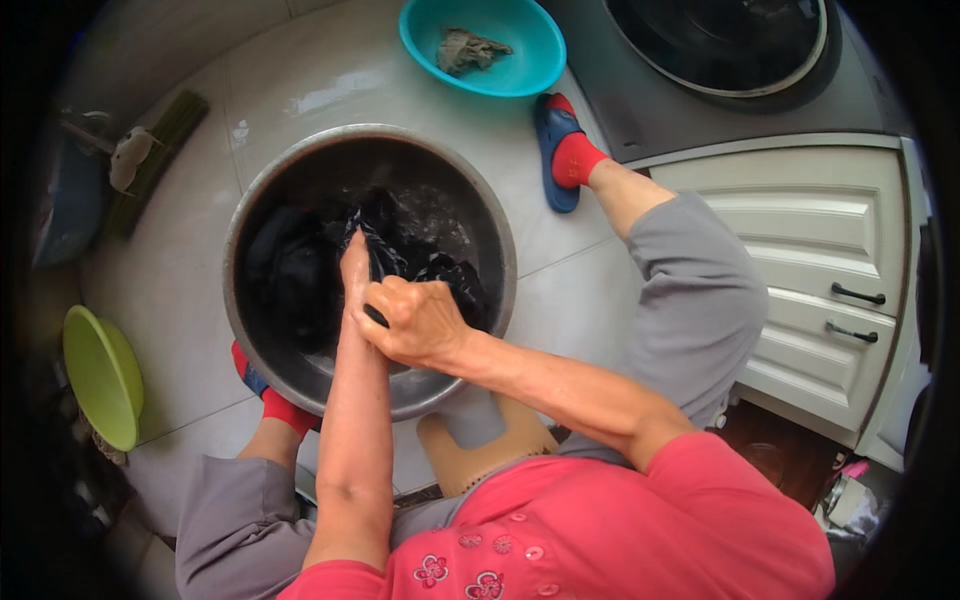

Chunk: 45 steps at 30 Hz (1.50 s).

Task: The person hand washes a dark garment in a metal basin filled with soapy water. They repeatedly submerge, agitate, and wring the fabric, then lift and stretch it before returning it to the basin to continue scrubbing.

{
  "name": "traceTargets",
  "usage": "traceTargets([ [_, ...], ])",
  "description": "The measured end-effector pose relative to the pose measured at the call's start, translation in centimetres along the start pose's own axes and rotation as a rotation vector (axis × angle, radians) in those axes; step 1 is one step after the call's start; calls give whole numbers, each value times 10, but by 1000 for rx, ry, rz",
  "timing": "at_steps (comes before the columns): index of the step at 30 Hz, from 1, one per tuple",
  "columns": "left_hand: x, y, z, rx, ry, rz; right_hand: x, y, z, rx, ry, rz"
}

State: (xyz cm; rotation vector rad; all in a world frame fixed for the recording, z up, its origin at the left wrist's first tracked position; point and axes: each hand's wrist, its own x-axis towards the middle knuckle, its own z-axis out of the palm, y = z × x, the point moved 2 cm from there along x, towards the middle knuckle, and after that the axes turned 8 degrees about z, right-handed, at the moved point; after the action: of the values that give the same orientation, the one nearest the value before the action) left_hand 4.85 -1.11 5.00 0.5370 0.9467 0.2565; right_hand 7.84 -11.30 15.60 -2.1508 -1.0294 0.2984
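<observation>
A large round metal basin (491, 187) holds water and dark wet cloth (289, 262). My left hand (358, 251) reaches down into it, against a bunched black wet fabric (382, 244). Its fingers are covered by the folds, so their grip does not show. Clenched above my left wrist, my right hand (412, 319) has black fabric in its fist, with a bit poking out by the thumb. The two hands cross close together over the near half of the basin.
A turquoise basin (525, 52) with a crumpled grey-brown cloth (469, 51) lies beyond. At left are a green basin (105, 379) and a green broom head (161, 157). White cabinet drawers (810, 225) stand right, near a big black pan (720, 37). A tan plastic stool (480, 450) is beneath me.
</observation>
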Motion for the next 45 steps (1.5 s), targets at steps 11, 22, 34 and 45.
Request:
traceTargets([
  [11, 32, -79, -34, -242, -68, 54, 4, 25, 4, -24, 117, 140],
  [22, 55, 28, -7, -30, 164, 264, 33, 137, -20, 64, -52, 543],
  [34, 110, 10, -3, 1282, 425, 501, 55, 169, 48, -423, -334, 716],
  [45, 108, -9, -17, 374, 348, 537, 14, 31, -17, 12, -131, 141],
])
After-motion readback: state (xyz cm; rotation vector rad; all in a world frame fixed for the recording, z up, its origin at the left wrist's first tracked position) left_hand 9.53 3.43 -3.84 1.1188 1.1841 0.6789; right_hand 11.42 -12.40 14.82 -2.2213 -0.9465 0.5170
